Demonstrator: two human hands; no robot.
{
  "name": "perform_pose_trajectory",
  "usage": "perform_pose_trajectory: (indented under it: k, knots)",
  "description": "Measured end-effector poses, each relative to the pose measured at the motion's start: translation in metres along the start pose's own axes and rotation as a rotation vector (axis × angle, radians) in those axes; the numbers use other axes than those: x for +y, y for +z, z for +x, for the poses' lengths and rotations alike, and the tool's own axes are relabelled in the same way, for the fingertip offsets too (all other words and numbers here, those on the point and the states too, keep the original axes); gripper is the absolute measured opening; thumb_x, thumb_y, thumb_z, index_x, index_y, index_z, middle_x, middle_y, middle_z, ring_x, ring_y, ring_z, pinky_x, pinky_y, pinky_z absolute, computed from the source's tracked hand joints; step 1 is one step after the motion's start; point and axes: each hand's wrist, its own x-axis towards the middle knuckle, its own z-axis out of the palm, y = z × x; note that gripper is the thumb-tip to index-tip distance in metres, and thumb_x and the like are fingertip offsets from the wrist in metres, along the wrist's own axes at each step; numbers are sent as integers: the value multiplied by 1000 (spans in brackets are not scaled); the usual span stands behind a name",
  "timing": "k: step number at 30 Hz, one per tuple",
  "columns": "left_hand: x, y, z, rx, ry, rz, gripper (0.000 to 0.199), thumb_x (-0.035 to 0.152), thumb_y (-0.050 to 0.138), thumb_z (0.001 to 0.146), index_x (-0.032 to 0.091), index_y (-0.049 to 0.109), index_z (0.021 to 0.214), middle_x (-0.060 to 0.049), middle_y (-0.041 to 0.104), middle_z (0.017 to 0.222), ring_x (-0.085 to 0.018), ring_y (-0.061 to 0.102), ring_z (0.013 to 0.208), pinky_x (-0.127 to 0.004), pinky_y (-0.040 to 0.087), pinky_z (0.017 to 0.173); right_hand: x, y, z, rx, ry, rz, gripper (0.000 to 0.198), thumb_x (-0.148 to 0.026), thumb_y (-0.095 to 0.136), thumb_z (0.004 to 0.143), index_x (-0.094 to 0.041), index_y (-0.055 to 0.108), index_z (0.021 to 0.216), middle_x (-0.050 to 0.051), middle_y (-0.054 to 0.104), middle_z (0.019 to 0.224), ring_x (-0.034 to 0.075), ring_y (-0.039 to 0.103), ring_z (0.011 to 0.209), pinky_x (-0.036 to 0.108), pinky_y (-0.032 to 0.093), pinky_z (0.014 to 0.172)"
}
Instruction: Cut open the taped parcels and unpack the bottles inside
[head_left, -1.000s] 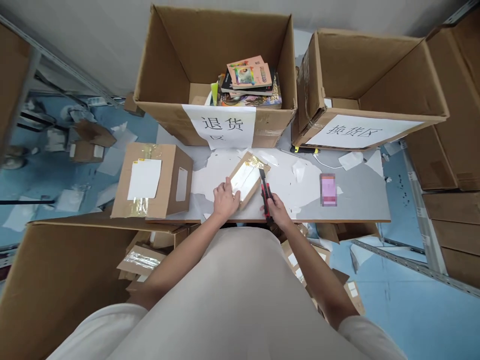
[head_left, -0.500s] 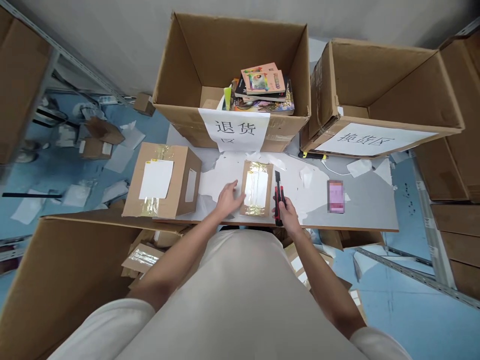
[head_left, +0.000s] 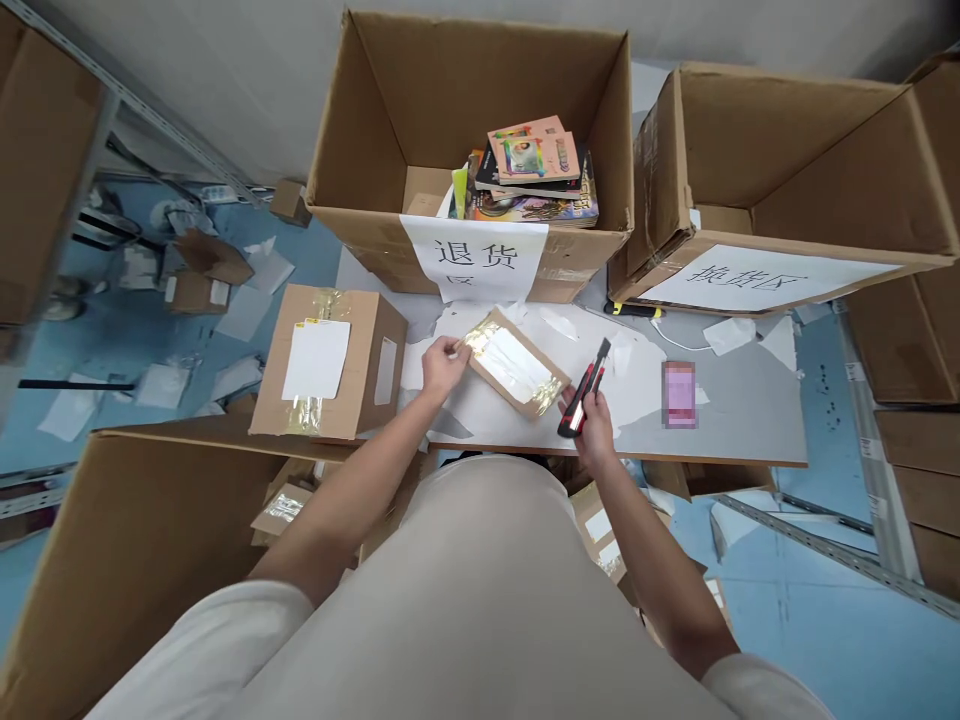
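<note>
A small flat cardboard parcel (head_left: 517, 365) with a white label and shiny tape on both ends lies at an angle in front of me. My left hand (head_left: 443, 366) pinches its upper left corner between thumb and fingers. In my right hand (head_left: 595, 418) is a black and red utility knife (head_left: 586, 391), its tip pointing up and to the right. The fingertips of that hand are close to the parcel's lower right corner; whether they touch it I cannot tell.
A taped carton (head_left: 321, 362) stands at the table's left. Behind, a large open box (head_left: 360, 235) holds several books (head_left: 536, 160), beside another open box (head_left: 667, 200). A yellow and black cutter (head_left: 634, 310), paper scraps and a pink-screened phone (head_left: 680, 394) lie on the table (head_left: 742, 420).
My left hand has closed on the parcel's corner, and the parcel has turned from straight to slanted. The utility knife has moved right and tilted that way.
</note>
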Motion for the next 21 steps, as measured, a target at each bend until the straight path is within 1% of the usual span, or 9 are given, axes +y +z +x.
perform_pose_trajectory:
  k: [2, 4, 6, 7, 9, 12, 14, 17, 21]
  knots:
    - [-10, -9, -31, 36, -80, 1, 26, 44, 60, 72, 19, 57, 78, -3, 66, 81, -18, 63, 81, -32, 50, 79, -16, 0, 27, -70, -41, -146, 43, -60, 49, 81, -25, 50, 106, 7, 67, 87, 20, 65, 85, 34, 55, 68]
    - [-15, -14, -54, 14, -155, -5, 30, 48, 59, 72, 18, 56, 80, -4, 66, 81, -18, 63, 78, -32, 51, 76, -27, -1, 47, -110, -45, -224, 46, -60, 53, 79, -23, 51, 107, 7, 67, 85, 19, 64, 78, 31, 53, 61]
    - [-12, -17, -64, 26, -151, 46, 33, 46, 59, 73, 17, 57, 89, -7, 65, 88, -20, 63, 83, -34, 51, 77, -33, -6, 56, -117, -41, -239, 48, -60, 56, 78, -23, 51, 108, 7, 66, 84, 18, 63, 73, 30, 51, 57]
    - [-8, -18, -64, 41, -98, 98, 35, 44, 58, 74, 16, 56, 96, -10, 64, 96, -22, 62, 91, -36, 51, 80, -33, -11, 55, -116, -39, -249, 49, -60, 56, 77, -22, 51, 108, 6, 66, 83, 18, 62, 71, 30, 51, 57]
    - [5, -20, -55, 25, 100, 231, 45, 39, 58, 75, 16, 53, 113, -14, 58, 116, -26, 55, 111, -41, 46, 92, -29, -25, 45, -94, -32, -289, 51, -62, 54, 77, -22, 52, 107, 5, 65, 82, 15, 60, 65, 29, 50, 55]
    - [27, -19, -34, -215, 449, 460, 76, 46, 67, 67, 17, 41, 132, -17, 37, 144, -34, 30, 136, -50, 27, 109, -15, -45, 21, -89, 4, -360, 51, -64, 50, 77, -20, 53, 101, 4, 63, 83, 10, 54, 54, 26, 48, 50]
    - [38, -14, -22, -389, 581, 603, 102, 56, 74, 55, 16, 33, 139, -19, 24, 151, -40, 17, 140, -55, 13, 112, -6, -54, 6, -130, 44, -373, 51, -64, 49, 78, -19, 51, 103, 4, 62, 86, 9, 52, 51, 24, 47, 46]
    - [44, -5, -14, -490, 613, 727, 121, 64, 76, 46, 15, 26, 144, -21, 19, 152, -43, 13, 140, -59, 2, 111, 5, -57, -4, -167, 82, -351, 53, -63, 49, 78, -19, 49, 107, 3, 60, 86, 9, 52, 50, 22, 45, 41]
    - [39, 0, -13, -480, 603, 732, 121, 66, 75, 46, 15, 25, 145, -21, 26, 149, -42, 18, 138, -59, 4, 111, 7, -57, -5, -201, 108, -324, 50, -62, 47, 79, -20, 48, 105, 0, 58, 78, 8, 51, 47, 22, 44, 41]
